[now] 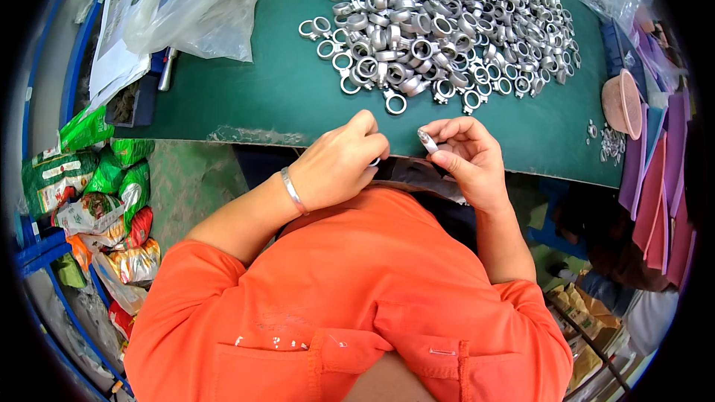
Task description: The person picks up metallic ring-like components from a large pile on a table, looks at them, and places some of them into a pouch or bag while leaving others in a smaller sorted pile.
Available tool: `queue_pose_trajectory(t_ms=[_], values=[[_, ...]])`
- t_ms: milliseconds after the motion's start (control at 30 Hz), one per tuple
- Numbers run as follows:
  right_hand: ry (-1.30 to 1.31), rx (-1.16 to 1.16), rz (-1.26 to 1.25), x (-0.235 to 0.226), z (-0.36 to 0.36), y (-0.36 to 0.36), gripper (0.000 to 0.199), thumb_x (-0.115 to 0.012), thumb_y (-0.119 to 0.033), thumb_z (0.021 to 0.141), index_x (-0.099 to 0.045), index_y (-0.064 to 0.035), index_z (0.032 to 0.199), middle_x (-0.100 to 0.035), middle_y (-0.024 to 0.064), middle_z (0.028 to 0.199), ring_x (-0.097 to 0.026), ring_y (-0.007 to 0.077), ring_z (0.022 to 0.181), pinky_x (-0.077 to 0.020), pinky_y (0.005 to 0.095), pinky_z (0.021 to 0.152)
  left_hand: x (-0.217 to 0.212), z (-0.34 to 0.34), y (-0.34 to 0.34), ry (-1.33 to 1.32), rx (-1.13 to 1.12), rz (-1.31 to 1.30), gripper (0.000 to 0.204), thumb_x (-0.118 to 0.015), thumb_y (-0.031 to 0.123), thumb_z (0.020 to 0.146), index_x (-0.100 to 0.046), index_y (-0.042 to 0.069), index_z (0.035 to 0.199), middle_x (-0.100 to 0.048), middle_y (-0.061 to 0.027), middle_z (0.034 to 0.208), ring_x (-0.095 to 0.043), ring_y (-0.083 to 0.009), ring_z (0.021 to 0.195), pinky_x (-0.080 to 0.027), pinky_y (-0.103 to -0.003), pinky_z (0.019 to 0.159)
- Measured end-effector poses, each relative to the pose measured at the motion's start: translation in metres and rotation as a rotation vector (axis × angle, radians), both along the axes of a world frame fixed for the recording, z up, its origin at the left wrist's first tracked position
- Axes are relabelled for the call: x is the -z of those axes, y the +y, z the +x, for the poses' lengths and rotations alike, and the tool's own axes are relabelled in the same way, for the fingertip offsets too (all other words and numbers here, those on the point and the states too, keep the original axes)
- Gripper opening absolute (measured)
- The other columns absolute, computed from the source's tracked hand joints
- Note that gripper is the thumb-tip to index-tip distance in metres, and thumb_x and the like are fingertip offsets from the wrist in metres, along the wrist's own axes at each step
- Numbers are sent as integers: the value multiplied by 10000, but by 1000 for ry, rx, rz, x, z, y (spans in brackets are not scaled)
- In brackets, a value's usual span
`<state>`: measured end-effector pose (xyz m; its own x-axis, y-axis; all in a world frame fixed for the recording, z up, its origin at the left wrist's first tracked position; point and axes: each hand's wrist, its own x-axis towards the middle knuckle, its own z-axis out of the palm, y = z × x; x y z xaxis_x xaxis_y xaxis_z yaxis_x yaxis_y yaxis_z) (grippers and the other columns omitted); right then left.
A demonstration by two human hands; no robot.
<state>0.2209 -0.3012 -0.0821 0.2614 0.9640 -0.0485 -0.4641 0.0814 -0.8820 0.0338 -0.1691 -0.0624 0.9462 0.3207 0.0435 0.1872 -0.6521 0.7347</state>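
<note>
My right hand (475, 164) is closed, its thumb and fingers pinching a small silver metal ring clamp (428, 141) just over the table's near edge. To its left, my left hand (344, 155) has its fingers curled in. A sliver of something shiny (375, 161) shows at those fingers, but most of it is hidden, so I cannot tell what it is. Beyond both hands lies a big heap of similar silver ring clamps (447, 30). One loose clamp (395, 102) rests at the heap's near side, close to my hands.
The green table (201, 104) has a worn front edge. Plastic bags (216, 22) and papers (123, 22) lie at the far left. On the right are a pinkish bowl (622, 104) and a small pile of tiny metal parts (612, 144). Packaged bags (104, 186) fill a left-hand rack.
</note>
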Motion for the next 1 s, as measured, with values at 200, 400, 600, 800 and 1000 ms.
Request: queue_pose_trajectory(t_ms=[200,400,600,800,1000], values=[[135,-140,-71,-1,2,-5,238,-534,50,889,-517,26,1125,-602,178,1131,-621,199,967,-536,277,772,1,-15,1,46,158,-5,157,-671,-5,712,-592,38,841,-493,-113,875,-561,-281,766,-476,-360,647],[-956,-141,28,-11,-21,-2,259,-553,48,815,-571,27,1073,-584,160,941,-620,264,807,-505,326,701,4,13,3,-192,-183,30,172,-678,15,760,-586,33,903,-501,-100,854,-548,-245,698,-464,-324,609],[-1422,204,-65,-16,-5,14,336,-530,88,738,-587,-29,1048,-534,168,966,-590,351,838,-501,410,709,20,38,5,-181,-270,254,260,-764,160,725,-586,34,864,-518,-104,841,-565,-290,697,-479,-361,607],[-1570,380,-85,-2,12,27,181,-700,-10,729,-604,-15,882,-555,137,938,-569,307,849,-471,392,734,16,22,4,-260,-223,220,190,-749,69,734,-583,21,812,-563,-91,832,-580,-218,692,-488,-302,620],[-1131,361,39,7,-3,12,285,-759,-1,702,-563,-32,907,-613,116,976,-601,229,829,-493,301,679,5,-10,3,-123,-192,-544,155,-700,-19,761,-549,3,788,-636,-89,946,-582,-105,718,-497,-230,649]])
